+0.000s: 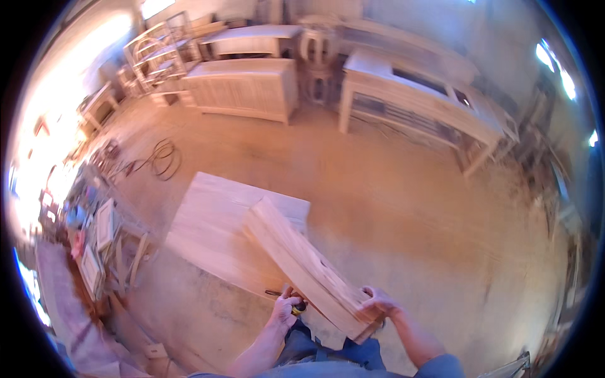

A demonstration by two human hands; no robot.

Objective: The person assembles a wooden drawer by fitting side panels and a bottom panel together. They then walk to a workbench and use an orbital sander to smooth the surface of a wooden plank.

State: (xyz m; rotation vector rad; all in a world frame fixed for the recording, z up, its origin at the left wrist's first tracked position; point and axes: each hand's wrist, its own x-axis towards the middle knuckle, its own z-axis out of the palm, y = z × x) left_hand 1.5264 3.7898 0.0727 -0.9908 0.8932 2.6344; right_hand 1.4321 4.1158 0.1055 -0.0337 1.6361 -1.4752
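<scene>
A long, thick wooden beam (301, 261), seemingly of several boards laid together, slants from my lap out over a pale wooden panel (217, 217). My right hand (380, 303) is closed round the beam's near end, thumb and fingers on its top and side. Beside the beam's left edge, my left hand (285, 311) grips a small yellow-and-black tape measure (299, 309), mostly covered by the fingers. A small dark loop (273, 292) shows just past that hand. Whether the beam's far end touches the panel is hard to tell.
Unpainted wooden cabinets (242, 88) and a long table with cut-outs (409, 88) stand along the far side. A coiled cable (165, 160) lies on the floor at left. Frames and clutter (104, 223) crowd the near left; a cloth-like sheet (63, 302) hangs there.
</scene>
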